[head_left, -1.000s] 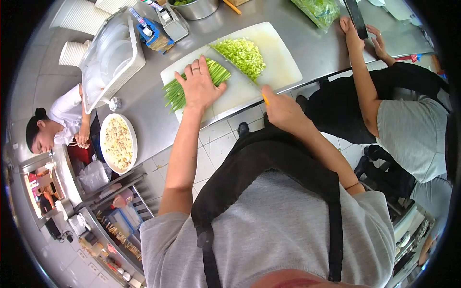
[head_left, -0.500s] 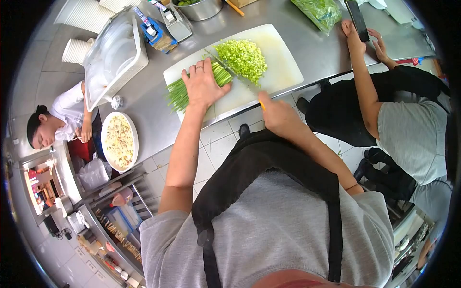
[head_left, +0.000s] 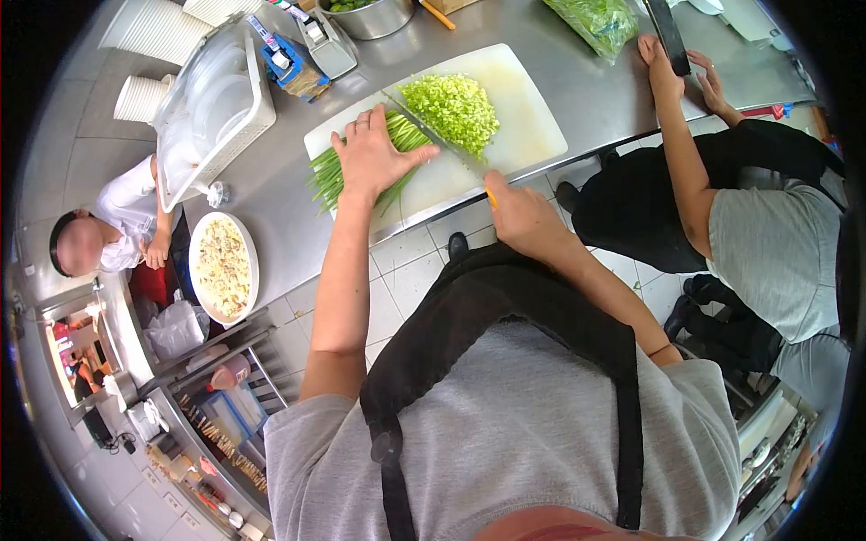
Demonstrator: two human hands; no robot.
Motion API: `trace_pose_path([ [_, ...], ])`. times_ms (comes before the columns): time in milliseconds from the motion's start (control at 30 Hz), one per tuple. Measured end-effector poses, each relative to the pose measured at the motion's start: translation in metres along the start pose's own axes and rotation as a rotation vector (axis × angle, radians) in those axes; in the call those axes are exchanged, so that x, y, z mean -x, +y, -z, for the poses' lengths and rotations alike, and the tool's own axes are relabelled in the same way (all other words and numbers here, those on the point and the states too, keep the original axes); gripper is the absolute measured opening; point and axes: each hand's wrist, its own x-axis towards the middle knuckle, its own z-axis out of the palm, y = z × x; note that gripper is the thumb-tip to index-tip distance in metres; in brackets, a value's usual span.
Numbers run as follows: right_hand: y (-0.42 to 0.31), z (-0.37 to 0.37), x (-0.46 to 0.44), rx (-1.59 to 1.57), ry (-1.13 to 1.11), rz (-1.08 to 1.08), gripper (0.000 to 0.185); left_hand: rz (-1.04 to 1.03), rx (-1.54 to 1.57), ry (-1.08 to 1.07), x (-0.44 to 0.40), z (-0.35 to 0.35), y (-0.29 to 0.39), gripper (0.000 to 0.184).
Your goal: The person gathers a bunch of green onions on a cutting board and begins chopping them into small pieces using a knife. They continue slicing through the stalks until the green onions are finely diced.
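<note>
On a white cutting board (head_left: pixel 534 122) lies a bunch of long green stalks (head_left: pixel 332 180), perhaps garlic chives. My left hand (head_left: pixel 372 155) presses down over the bunch, its thumb stretched towards the blade. My right hand (head_left: pixel 528 216) is closed round the yellow handle of a kitchen knife (head_left: pixel 465 159). The blade runs slantwise across the board, between the bunch and a heap of finely chopped green pieces (head_left: pixel 451 113). The blade's edge cannot be made out.
A steel counter (head_left: pixel 271 180) carries a white oval dish of food (head_left: pixel 224 269), a plastic basket (head_left: pixel 221 153), a tape dispenser (head_left: pixel 329 50), a metal pot (head_left: pixel 370 20) and bagged greens (head_left: pixel 600 27). A co-worker at right holds a phone (head_left: pixel 666 36); another person stands at left.
My left hand has shifted slightly left along the stalks, its thumb now reaching out further. The knife stays nearly in place. The person at left has turned their head.
</note>
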Motion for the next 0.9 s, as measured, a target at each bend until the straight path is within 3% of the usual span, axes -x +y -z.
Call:
trace_pose_path([
  [33,0.000,0.000,0.000,0.002,0.002,-0.001,0.021,0.000,0.000,-0.001,-0.001,-0.007,-0.001,0.099],
  [100,0.000,-0.001,0.001,0.005,0.003,-0.001,0.021,0.099,0.010,0.227,-0.002,-0.028,0.000,0.064],
  [133,0.001,-0.003,0.001,-0.001,0.019,0.013,0.021,0.101,0.009,0.226,-0.001,-0.032,0.004,0.064],
  [233,0.002,-0.004,0.002,-0.003,0.022,0.022,0.020,0.203,-0.007,0.470,-0.002,-0.047,0.017,0.029],
  [500,-0.021,0.038,0.037,0.053,0.019,0.068,0.021,0.183,-0.104,0.539,-0.004,-0.053,0.015,0.018],
  [900,-0.023,0.044,0.038,0.214,-0.165,-0.050,0.024,0.173,-0.065,0.534,-0.005,-0.052,0.012,0.013],
])
